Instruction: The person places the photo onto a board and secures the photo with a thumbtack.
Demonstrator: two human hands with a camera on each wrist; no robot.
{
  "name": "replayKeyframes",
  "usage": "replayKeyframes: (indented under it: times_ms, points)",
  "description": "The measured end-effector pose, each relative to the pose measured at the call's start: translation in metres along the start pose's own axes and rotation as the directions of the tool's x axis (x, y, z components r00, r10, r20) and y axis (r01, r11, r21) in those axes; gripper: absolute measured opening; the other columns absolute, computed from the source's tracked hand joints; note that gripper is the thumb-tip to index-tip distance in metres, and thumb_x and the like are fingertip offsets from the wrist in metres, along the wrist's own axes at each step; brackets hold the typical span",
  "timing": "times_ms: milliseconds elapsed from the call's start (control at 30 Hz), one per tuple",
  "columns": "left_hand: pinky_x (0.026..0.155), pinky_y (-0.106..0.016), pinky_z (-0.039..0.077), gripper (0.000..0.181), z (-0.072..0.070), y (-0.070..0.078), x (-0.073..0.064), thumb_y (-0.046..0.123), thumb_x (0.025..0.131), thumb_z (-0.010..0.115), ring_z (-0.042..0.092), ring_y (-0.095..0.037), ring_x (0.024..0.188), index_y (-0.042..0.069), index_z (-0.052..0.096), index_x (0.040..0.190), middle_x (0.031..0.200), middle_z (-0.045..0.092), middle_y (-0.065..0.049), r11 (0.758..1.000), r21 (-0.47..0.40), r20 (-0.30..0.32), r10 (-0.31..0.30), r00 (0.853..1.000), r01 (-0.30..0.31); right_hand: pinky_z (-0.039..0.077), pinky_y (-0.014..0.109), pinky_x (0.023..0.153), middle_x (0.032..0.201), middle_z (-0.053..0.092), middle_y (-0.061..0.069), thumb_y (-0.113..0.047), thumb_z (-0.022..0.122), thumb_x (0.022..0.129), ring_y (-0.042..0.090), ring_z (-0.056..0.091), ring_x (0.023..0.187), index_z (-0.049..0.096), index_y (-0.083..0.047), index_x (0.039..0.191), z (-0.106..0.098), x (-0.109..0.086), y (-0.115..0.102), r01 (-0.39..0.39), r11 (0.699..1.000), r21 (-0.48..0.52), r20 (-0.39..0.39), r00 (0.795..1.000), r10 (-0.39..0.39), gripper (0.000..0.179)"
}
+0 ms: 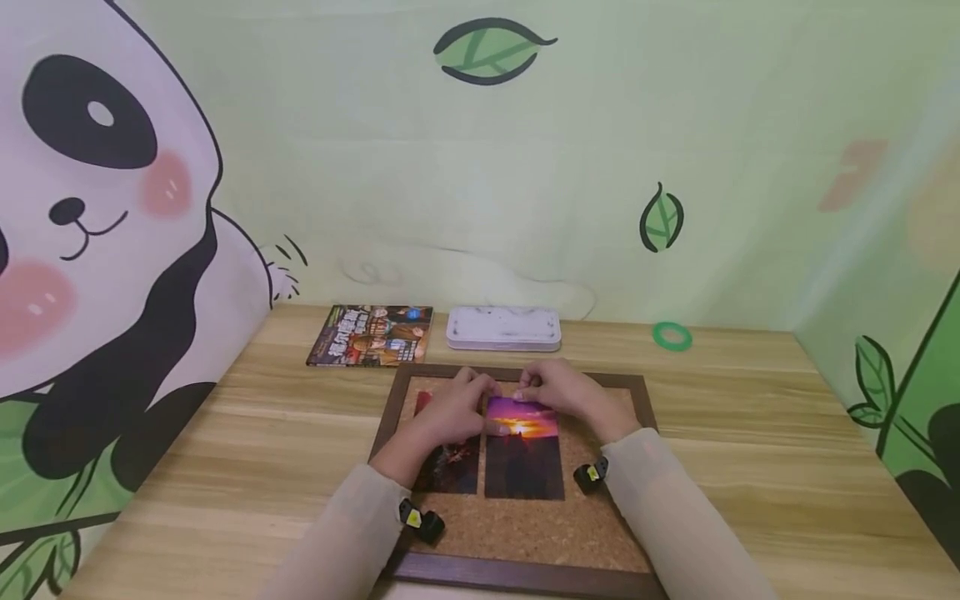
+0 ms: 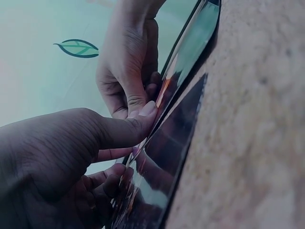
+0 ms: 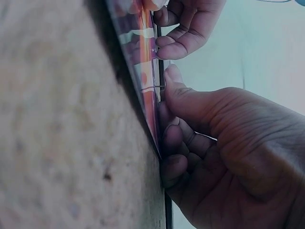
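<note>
Two photos lie side by side on a wood-framed corkboard (image 1: 600,533). The right one is a purple and orange sunset photo (image 1: 522,467); the left one is a dark photo (image 1: 459,475) with some red, partly hidden by my left hand (image 1: 456,407). My left thumb (image 2: 138,128) presses on the sunset photo's left side, and its other fingers rest about the upper left corner. At that photo's top edge, my right hand (image 1: 558,387) pinches a small pin, whose thin metal needle (image 3: 153,87) shows against the photo in the right wrist view; its head is hidden by the fingers.
Behind the board stand a magazine (image 1: 371,336) with a colourful cover and a white flat case (image 1: 503,328). A green ring (image 1: 672,336) resembling a tape roll lies at the back right. A printed cloth backdrop (image 1: 360,167) rises behind the wooden table (image 1: 750,467).
</note>
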State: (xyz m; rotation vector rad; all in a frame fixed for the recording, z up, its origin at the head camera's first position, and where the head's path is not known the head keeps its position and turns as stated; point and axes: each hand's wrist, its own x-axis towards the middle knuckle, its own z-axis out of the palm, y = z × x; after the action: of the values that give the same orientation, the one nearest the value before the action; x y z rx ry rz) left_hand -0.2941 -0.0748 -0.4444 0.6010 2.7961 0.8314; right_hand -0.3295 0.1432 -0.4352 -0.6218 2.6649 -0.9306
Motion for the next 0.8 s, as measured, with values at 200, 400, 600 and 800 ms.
replayKeyframes:
  times_ms: [200,400,600,800]
  points:
    - [0.083,-0.040,0.045,0.055,0.000,0.000,0.001,0.042,0.079,0.086,0.051,-0.023,0.092,0.017,0.062,0.122,0.113,0.049,-0.005,1.000,0.016,0.001,-0.002,1.000,0.002,0.041,0.028,0.060,0.075,0.059,0.000,-0.022,0.074,0.094,0.013,0.052,0.067,0.061,-0.010,0.087,0.000,0.001,-0.001,0.015,1.000,-0.005,-0.015,1.000,-0.015,0.018]
    - [0.082,-0.039,0.045,0.055,0.000,0.000,0.001,0.042,0.078,0.086,0.051,-0.022,0.091,0.016,0.063,0.121,0.112,0.049,-0.005,1.000,0.007,0.007,-0.013,1.000,0.013,0.038,0.028,0.059,0.073,0.053,0.000,-0.021,0.075,0.093,0.013,0.049,0.066,0.054,-0.010,0.085,0.001,0.002,0.000,0.060,0.998,-0.025,-0.009,0.998,-0.060,0.024]
    - [0.085,-0.039,0.047,0.056,0.000,0.000,0.000,0.043,0.079,0.085,0.052,-0.023,0.096,0.017,0.062,0.123,0.117,0.049,-0.005,1.000,0.004,0.014,-0.020,1.000,0.020,0.046,0.032,0.071,0.084,0.061,0.001,-0.024,0.067,0.098,0.016,0.056,0.077,0.064,-0.013,0.098,-0.002,-0.005,0.018,0.067,0.987,0.146,0.001,0.998,-0.067,0.011]
    - [0.087,-0.041,0.047,0.055,0.000,-0.001,0.000,0.043,0.079,0.085,0.052,-0.024,0.098,0.018,0.063,0.122,0.119,0.050,-0.006,1.000,0.010,0.010,-0.015,1.000,0.015,0.046,0.040,0.089,0.096,0.069,-0.002,-0.023,0.070,0.096,0.021,0.059,0.094,0.073,-0.018,0.103,-0.004,-0.007,0.030,0.132,0.964,0.229,0.034,0.989,-0.144,0.009]
